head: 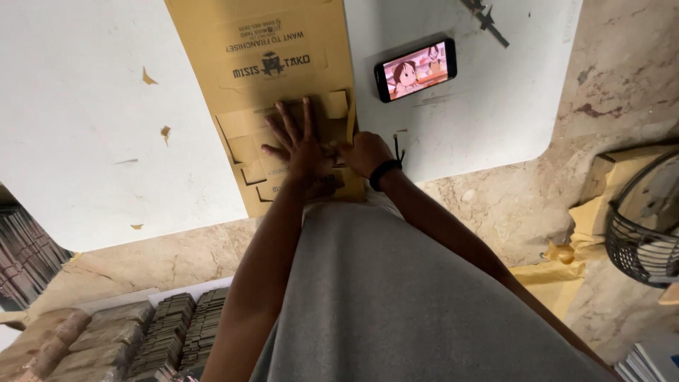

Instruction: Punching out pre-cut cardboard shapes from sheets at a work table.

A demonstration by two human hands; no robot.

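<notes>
Now my left hand (300, 141) presses flat, fingers spread wide, on the flat cardboard box (283, 92) on the white tabletop (85, 127); my right hand (364, 152), curled, grips its flap at three o'clock.

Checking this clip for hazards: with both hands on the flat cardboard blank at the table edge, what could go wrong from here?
1. The cardboard blank overhangs the white table near the person's body, so pressing with the left hand could tip or slide it.
2. The right hand works at a cut edge, which may nick fingers.
3. The phone lies close by and could get knocked.
</notes>
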